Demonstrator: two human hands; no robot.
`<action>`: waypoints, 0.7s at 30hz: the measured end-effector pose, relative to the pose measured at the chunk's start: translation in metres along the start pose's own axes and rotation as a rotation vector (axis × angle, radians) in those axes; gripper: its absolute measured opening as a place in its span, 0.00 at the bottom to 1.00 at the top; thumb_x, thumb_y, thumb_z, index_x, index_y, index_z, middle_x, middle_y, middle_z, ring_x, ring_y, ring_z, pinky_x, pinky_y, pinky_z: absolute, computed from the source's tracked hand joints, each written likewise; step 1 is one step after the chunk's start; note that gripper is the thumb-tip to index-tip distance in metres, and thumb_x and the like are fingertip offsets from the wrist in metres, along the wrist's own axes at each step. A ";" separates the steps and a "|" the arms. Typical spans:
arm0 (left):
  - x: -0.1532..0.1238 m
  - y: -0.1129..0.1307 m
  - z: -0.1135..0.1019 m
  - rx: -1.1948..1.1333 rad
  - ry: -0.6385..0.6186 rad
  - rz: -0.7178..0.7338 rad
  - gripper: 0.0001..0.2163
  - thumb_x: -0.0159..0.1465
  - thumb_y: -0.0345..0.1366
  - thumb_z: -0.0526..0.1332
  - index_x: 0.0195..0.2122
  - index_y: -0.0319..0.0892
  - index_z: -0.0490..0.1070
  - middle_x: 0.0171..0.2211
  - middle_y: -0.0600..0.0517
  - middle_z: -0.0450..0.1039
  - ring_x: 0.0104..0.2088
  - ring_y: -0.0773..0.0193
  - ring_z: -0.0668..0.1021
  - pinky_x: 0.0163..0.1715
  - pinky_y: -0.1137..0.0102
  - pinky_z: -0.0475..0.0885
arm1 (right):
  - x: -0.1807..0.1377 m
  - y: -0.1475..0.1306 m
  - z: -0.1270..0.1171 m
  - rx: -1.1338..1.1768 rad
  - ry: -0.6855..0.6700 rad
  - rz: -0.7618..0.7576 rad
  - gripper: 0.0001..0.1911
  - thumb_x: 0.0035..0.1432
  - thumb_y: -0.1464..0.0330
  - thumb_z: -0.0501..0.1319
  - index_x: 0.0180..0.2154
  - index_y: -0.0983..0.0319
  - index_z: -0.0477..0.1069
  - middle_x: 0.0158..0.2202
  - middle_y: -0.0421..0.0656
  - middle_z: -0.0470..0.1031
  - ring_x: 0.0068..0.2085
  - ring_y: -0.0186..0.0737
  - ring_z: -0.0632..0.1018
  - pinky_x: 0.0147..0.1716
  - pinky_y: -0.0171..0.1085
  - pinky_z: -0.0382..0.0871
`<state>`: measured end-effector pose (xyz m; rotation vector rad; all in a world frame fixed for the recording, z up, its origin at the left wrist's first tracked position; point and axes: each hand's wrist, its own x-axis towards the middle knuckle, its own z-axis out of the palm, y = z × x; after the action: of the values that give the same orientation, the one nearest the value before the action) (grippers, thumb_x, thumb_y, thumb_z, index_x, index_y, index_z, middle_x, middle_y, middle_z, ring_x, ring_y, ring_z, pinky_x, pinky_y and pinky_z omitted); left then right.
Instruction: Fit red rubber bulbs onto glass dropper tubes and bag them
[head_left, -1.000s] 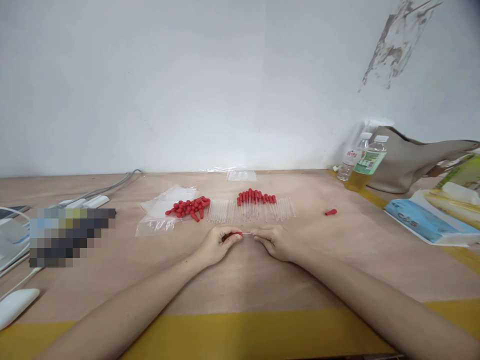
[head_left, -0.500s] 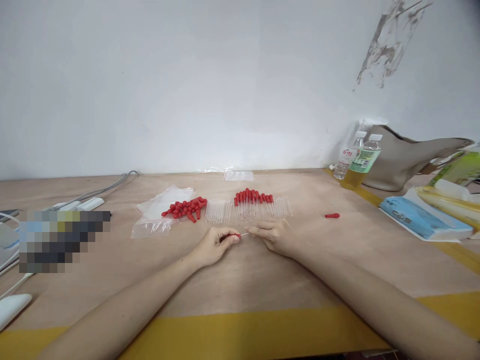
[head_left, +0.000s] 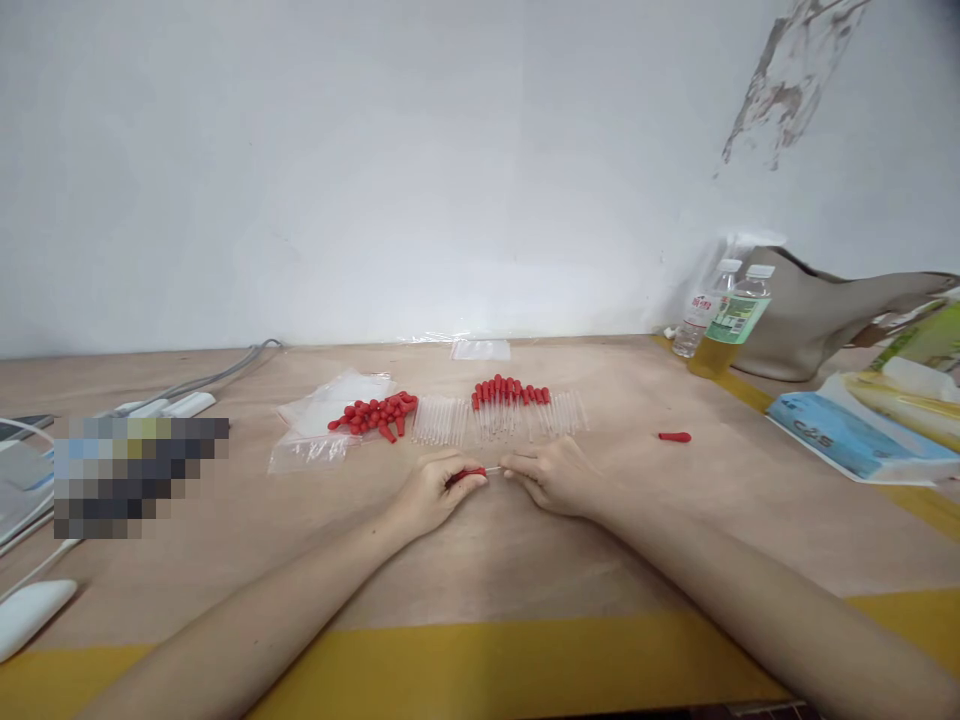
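My left hand (head_left: 439,490) pinches a red rubber dropper bulb (head_left: 471,473) between thumb and fingers. From the bulb's mouth a thin clear glass tube (head_left: 493,468) runs right, into the closed fingertips of my right hand (head_left: 551,475). How deep the tube sits in the bulb I cannot tell. Just beyond my hands lies a row of droppers with red bulbs (head_left: 510,388), with bare glass tubes (head_left: 442,420) to its left and more tubes (head_left: 570,412) to its right. A heap of loose red bulbs (head_left: 373,412) rests partly on clear plastic bags (head_left: 307,455).
One single red bulb (head_left: 675,437) lies off to the right. Two bottles (head_left: 731,325), a grey-brown bag (head_left: 780,325) and a blue tissue pack (head_left: 847,435) stand at the right. White power strips and cables (head_left: 187,405) lie at the left. Yellow tape (head_left: 480,665) lines the front edge.
The view has shifted slightly. Both hands keep the bulb and tube in line; more of the red bulb shows between my left thumb and finger.
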<state>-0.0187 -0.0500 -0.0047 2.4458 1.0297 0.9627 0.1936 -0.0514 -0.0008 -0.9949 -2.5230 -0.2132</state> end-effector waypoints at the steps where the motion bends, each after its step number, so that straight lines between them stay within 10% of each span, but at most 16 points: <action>1: 0.000 0.000 0.000 0.018 0.002 0.016 0.10 0.60 0.39 0.54 0.32 0.40 0.72 0.26 0.51 0.70 0.27 0.68 0.70 0.29 0.73 0.65 | 0.000 -0.001 -0.001 0.023 -0.017 0.012 0.12 0.58 0.68 0.50 0.36 0.58 0.71 0.29 0.41 0.75 0.26 0.32 0.70 0.22 0.33 0.47; 21: 0.002 -0.001 -0.005 0.062 -0.059 0.071 0.10 0.61 0.39 0.53 0.37 0.41 0.70 0.31 0.50 0.70 0.31 0.66 0.71 0.32 0.72 0.65 | 0.007 -0.010 -0.007 0.278 -0.107 0.110 0.14 0.59 0.65 0.47 0.34 0.59 0.70 0.30 0.42 0.74 0.29 0.35 0.71 0.28 0.33 0.59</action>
<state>-0.0218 -0.0476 -0.0010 2.5612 0.9729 0.8878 0.1845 -0.0562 0.0087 -1.0500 -2.4934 0.2226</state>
